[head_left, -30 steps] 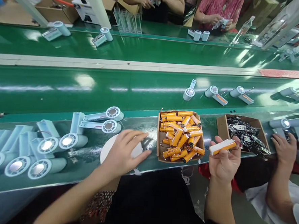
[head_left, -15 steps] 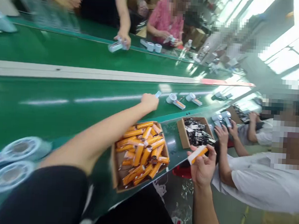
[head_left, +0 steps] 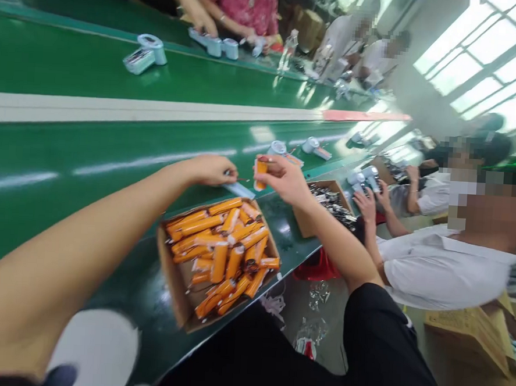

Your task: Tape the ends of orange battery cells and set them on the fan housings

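Observation:
My left hand (head_left: 213, 170) is closed around a light-blue plastic piece (head_left: 240, 190), its fingers hiding most of it; a thin wire shows near the fingertips. Close by on the right, my right hand (head_left: 287, 180) pinches an orange battery (head_left: 260, 173) with a white side, held upright. The two hands are a short gap apart above the near edge of the green belt (head_left: 122, 185). Below them stands a cardboard box (head_left: 171, 284) of orange wire-tailed batteries (head_left: 219, 261).
Right of it is a box (head_left: 303, 222) of small black parts. Light-blue devices with round heads (head_left: 277, 149) lie on the belt. A co-worker's hands (head_left: 366, 202) hold similar devices at right. Across the belt, another person's hand (head_left: 203, 18) touches one. A white disc (head_left: 95, 349) lies lower left.
My right hand has come up and left with the battery, from beside the parts box to near my left hand. My left hand has drawn back leftward. The camera view has shifted.

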`<state>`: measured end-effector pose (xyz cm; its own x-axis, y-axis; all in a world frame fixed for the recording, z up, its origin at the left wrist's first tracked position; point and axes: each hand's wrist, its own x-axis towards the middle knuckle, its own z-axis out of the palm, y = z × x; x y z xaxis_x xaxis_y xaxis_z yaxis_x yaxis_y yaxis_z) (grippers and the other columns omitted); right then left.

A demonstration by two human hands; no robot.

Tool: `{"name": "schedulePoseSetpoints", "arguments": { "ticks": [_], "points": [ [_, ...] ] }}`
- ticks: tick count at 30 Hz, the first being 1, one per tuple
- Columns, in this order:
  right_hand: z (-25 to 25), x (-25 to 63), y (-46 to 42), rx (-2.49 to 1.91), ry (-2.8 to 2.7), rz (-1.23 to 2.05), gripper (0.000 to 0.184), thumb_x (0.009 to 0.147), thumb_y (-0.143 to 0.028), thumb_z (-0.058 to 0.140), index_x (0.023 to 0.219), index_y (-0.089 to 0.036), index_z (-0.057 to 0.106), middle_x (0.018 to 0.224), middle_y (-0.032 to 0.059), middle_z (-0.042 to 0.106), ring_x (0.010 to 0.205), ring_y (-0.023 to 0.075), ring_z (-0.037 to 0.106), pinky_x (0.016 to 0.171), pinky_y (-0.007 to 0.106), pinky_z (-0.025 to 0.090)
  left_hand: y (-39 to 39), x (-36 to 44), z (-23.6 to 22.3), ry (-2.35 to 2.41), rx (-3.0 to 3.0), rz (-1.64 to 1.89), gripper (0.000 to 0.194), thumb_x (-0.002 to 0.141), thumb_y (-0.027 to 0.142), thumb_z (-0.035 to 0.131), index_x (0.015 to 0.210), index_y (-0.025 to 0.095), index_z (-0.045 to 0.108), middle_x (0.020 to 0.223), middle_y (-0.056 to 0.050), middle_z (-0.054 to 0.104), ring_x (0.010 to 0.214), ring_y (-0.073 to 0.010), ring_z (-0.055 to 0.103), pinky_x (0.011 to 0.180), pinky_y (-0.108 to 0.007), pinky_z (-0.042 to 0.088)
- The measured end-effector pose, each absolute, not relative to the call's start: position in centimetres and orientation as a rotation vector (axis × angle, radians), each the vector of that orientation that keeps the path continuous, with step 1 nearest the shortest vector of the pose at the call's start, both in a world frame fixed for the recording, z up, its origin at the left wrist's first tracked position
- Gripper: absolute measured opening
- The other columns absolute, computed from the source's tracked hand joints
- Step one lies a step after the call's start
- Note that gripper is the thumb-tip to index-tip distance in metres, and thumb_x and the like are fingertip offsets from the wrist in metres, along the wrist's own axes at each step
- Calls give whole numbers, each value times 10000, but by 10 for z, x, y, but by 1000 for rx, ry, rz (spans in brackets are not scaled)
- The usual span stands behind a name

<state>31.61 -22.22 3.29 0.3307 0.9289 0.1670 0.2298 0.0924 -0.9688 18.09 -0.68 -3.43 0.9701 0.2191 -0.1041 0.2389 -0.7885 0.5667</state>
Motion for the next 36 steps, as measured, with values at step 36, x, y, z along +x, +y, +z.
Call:
{"name": "schedulePoseSetpoints", "arguments": {
  "ticks": [36],
  "points": [
    [11,326,-223,-2425,-2071,227,290,1129,-375,573,1386,-243,601,1292,104,786,1144,291,771,879,334,565,-31,213,-22,406,2487,-93,258,901,438,472,977,248,629,935,-37,763,889,-254,687,905,-334,507]
  ]
}}
